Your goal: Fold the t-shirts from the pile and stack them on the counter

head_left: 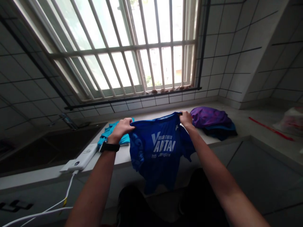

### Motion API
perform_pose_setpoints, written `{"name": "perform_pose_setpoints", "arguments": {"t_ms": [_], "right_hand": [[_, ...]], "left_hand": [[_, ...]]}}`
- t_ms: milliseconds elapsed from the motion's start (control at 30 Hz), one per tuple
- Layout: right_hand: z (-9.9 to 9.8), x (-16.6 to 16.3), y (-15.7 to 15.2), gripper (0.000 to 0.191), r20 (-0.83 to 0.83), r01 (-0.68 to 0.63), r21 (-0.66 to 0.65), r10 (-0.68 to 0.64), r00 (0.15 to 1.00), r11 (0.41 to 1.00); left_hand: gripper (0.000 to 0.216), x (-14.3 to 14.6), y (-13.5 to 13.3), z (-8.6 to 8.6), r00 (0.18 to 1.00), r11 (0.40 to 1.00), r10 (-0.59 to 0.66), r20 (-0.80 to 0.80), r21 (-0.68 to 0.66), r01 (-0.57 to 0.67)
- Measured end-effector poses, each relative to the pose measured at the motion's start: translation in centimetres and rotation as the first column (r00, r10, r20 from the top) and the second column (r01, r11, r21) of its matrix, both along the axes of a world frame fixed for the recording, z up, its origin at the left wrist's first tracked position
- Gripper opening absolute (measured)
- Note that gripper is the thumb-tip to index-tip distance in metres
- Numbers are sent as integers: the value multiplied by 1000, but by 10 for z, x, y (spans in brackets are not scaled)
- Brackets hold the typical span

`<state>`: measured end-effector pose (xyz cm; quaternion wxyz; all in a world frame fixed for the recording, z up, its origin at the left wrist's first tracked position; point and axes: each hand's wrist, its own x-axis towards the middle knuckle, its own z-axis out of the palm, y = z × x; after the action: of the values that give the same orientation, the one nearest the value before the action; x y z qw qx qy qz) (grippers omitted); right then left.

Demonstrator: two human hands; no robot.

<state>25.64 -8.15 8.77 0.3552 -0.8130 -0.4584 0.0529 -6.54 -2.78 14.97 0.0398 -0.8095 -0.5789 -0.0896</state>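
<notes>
White cable (69,186), joined to a white box-shaped device (87,155) placed on the counter (122,157). Turquoise cloth (109,130), folded, partly hidden behind the left hand (121,128). Black wristband (110,147), worn on the left wrist. Blue T-shirt (157,153), lettered "MARATHON" in white, held stretched between both hands and hung down before the counter's front edge; one upper corner is pinched by the left fingers, the other by those of the right hand (186,119). Purple garment (210,116), heaped over darker cloth (223,130). Red strip (270,127), laid flat. Plastic bag (291,119), contents unclear.
</notes>
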Motion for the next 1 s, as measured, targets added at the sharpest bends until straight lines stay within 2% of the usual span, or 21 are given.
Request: {"name": "perform_pose_setpoints", "arguments": {"t_ms": [100,233,400,500,567,633,733,800,867,933,1000], "right_hand": [[-36,-7,16,48,-144,-30,-66,20,989,997],[-73,-26,32,54,-157,-97,-61,86,984,993],[-94,-40,42,47,-43,-188,-61,186,982,980],[-104,-40,47,45,48,-233,-52,236,971,971],[-109,-38,50,47,49,-247,-2,247,968,969],[-113,-35,53,45,32,-250,71,248,968,966],[-116,-32,56,43,25,-237,117,236,971,964],[-116,-33,56,43,47,-243,65,240,970,968],[-114,-37,54,43,85,-264,-22,265,961,964],[-111,-41,52,48,124,-285,-112,298,946,952],[-108,-45,50,53,157,-302,-182,331,931,936]], "left_hand": [[16,-3,14,-8,990,989,142,-2,43,-141],[28,-3,30,-14,960,956,279,27,89,-280],[36,-23,58,-25,944,946,324,-64,31,-323],[42,-36,68,-45,927,935,355,-125,19,-355],[44,-37,67,-61,923,933,359,-141,85,-350],[46,-30,62,-73,931,936,333,-147,170,-308],[46,-8,52,-79,961,952,238,-139,228,-202],[44,11,44,-79,987,982,110,-118,165,-90],[42,31,35,-83,994,997,-60,-87,41,64],[44,49,26,-95,976,977,-206,-65,-70,202],[49,63,17,-114,958,957,-277,-74,-107,269]]}}
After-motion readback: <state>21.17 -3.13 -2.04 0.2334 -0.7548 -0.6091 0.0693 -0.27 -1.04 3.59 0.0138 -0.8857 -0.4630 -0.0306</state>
